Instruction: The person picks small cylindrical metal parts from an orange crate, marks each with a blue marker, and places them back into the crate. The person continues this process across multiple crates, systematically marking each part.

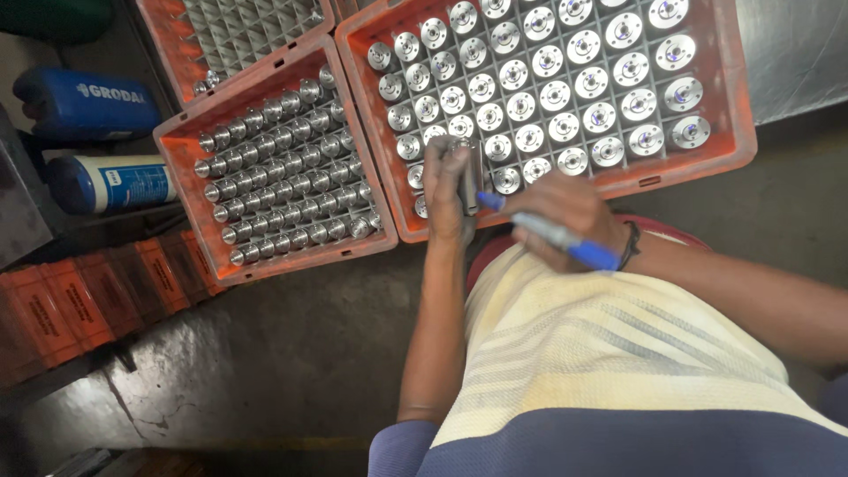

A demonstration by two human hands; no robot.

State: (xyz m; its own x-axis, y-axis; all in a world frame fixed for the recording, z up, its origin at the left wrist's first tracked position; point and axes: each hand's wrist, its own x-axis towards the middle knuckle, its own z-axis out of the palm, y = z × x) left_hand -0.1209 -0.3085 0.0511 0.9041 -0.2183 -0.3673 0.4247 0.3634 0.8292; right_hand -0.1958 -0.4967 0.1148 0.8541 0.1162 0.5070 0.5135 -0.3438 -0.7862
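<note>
Left hand (446,190) fingers wrap metal cylinder (468,177), long axis upright; right hand (565,212) fingers pinch blue marker (556,238), tip toward cylinder.

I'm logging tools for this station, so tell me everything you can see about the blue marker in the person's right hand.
The marker is a slim pen-like stick with a blue body that looks plastic; a paler band shows partway along it. It lies slanted, its tip end pointing up-left toward the metal part that the left hand holds above the orange crate. The right hand wraps its middle, fingers over the barrel, and its back end sticks out near the wrist. Whether the tip touches the part cannot be told.
</note>
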